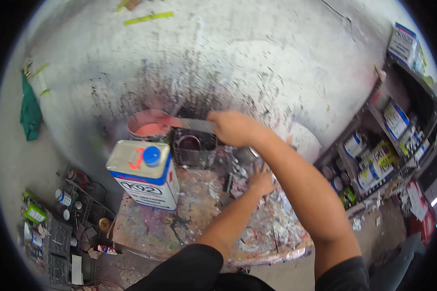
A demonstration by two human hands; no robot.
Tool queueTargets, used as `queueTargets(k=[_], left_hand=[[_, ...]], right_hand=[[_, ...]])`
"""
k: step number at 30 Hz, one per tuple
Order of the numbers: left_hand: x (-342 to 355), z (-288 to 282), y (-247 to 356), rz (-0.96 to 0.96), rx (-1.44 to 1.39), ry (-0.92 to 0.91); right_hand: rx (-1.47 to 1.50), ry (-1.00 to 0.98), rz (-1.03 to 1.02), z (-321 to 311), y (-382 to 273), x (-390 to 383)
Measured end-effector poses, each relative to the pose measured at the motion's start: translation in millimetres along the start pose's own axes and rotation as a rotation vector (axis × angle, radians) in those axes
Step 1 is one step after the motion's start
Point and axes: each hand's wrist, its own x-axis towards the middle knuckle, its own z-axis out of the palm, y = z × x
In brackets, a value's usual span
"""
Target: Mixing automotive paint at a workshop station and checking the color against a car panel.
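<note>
My right hand (233,127) is closed around one end of a flat metal paint stirrer (196,124). The stirrer's far end is coated pink and lies over the rim of an open can (149,137) holding pink paint (149,129). Below my right forearm, my left hand (262,180) rests low over the cluttered table with its fingers apart. Just beyond those fingers is a silvery metal cup (246,154); whether they touch it is unclear. A rectangular thinner tin (148,180) with a blue cap stands upright in front of the paint can.
A dark plastic crate (195,151) sits right of the can. The table (199,213) is crusted with paint and scraps. Shelves (369,121) with several tins stand at the right. Baskets and small containers (85,206) crowd the lower left. A paint-spattered wall (204,53) rises behind.
</note>
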Motion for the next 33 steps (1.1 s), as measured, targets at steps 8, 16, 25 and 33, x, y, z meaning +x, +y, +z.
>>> queueTargets(k=[8,16,25,33], left_hand=[[-33.4,-4.5,51.2,-0.093,-0.519,-0.377],[-64.5,-44.2,49.1,-0.967,-2.081,-0.09],[-39.3,1.4,158.3,-1.164,-1.648,-0.183],[18.0,48.0,152.8,-1.101,-1.477,0.114]], right_hand=[[0.721,-0.048,0.406,29.6,18.9,-47.6],[1.11,0.416,0.552,40.2,70.4,-248.2],[0.816,0.678,0.931,202.5,112.3,-359.3],[0.507,0.557,0.774,192.8,99.8,-438.9]])
